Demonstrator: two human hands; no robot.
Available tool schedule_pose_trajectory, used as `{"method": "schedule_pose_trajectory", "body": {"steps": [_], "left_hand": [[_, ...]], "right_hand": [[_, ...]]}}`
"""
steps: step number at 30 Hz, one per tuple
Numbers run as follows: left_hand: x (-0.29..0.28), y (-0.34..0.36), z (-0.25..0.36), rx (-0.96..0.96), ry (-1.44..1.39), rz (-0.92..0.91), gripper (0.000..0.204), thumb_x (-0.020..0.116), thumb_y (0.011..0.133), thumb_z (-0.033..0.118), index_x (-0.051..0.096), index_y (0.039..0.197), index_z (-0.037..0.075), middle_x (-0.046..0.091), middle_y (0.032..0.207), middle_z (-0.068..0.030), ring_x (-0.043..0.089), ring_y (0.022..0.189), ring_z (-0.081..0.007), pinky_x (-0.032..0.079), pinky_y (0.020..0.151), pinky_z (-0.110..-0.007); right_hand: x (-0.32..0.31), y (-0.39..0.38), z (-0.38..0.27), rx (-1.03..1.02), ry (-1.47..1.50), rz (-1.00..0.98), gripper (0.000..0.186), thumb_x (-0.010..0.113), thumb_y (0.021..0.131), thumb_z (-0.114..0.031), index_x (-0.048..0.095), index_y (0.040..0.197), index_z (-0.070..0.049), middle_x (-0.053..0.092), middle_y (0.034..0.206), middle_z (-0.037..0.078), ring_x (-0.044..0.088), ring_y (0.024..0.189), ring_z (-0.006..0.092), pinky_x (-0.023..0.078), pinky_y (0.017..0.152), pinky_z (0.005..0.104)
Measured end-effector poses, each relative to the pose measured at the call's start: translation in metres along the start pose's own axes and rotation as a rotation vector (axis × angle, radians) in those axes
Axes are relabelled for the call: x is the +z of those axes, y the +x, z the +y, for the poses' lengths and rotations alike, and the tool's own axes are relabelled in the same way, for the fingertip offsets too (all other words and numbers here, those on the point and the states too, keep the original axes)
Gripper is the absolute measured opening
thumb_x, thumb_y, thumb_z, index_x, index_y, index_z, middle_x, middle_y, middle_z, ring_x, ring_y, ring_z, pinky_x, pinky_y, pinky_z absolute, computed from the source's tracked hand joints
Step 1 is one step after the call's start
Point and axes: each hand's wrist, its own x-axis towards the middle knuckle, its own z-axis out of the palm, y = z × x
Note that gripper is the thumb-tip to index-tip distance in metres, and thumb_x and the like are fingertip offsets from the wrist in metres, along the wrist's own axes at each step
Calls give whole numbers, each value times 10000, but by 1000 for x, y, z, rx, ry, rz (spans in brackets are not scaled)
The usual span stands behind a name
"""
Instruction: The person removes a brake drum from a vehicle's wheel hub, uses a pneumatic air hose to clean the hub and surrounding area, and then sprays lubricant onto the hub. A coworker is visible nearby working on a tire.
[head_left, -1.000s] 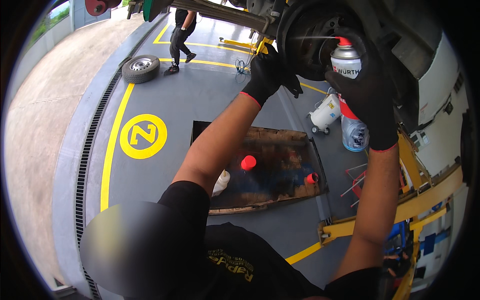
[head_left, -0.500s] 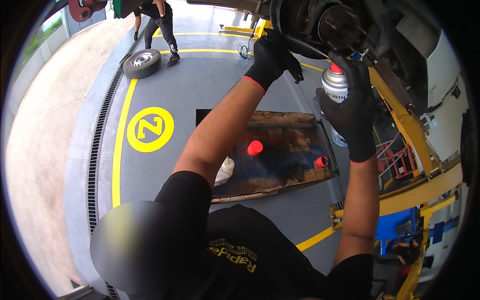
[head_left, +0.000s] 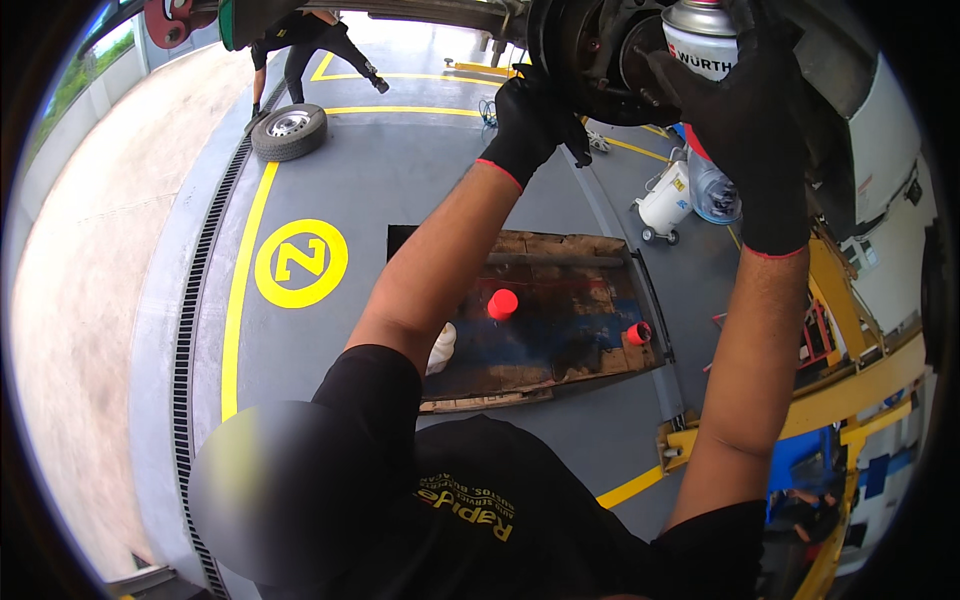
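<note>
My right hand [head_left: 745,120], in a black glove, is closed around a silver and white spray can with a red band [head_left: 700,45]. It is raised just in front of the wheel hub and brake assembly [head_left: 590,65] at the top right. My left hand [head_left: 527,122], also gloved in black, is curled at the lower left edge of that assembly. One of its fingers points down; the rest overlap dark parts, and I cannot make out what they grip. The can's top runs out at the upper edge of the view.
Below my arms lies a cardboard-lined tray [head_left: 590,373] bearing a red cap [head_left: 502,304] and a smaller red piece [head_left: 638,333]; a white bottle [head_left: 441,350] is beside my left arm. Yellow lift arm [head_left: 860,390] at right, wheeled white tank [head_left: 665,205] beyond. Another person [head_left: 300,45] handles a wheel [head_left: 290,132].
My right hand has moved up and right with the spray can, nearer to the hub. My left hand has shifted slightly left. The other person has bent lower toward the wheel.
</note>
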Motion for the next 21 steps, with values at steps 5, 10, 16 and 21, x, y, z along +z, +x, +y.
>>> {"method": "schedule_pose_trajectory", "body": {"steps": [5,10,16,21], "left_hand": [[2,1,-1,42,338,-41,261,670,966,284,738,1011,37,779,918,-77,756,889,-213,612,772,-375],[-4,4,5,-102,-98,82,139,716,930,209,770,974,88,796,901,-32,765,823,-180,599,709,-308],[-1,-1,12,186,496,24,85,694,951,65,752,965,5,802,892,-76,771,812,-174,618,722,-309],[8,-9,10,0,157,-25,162,791,875,127,785,1030,77,811,932,-68,779,848,-218,613,769,-321]], "right_hand": [[-12,0,1,-28,6,-380,715,827,738,-171,602,1407,-58,623,1370,246,614,1281,448,512,1095,520],[-46,44,44,360,298,51,730,789,722,38,547,1408,-18,664,1141,87,664,993,164,566,851,322],[-71,17,109,382,167,-24,712,832,763,12,559,1419,-30,677,1204,107,650,1086,187,536,955,336],[-110,-50,139,441,105,-92,818,876,756,-52,517,1490,-58,678,1291,174,654,1177,235,531,1007,369]]}}
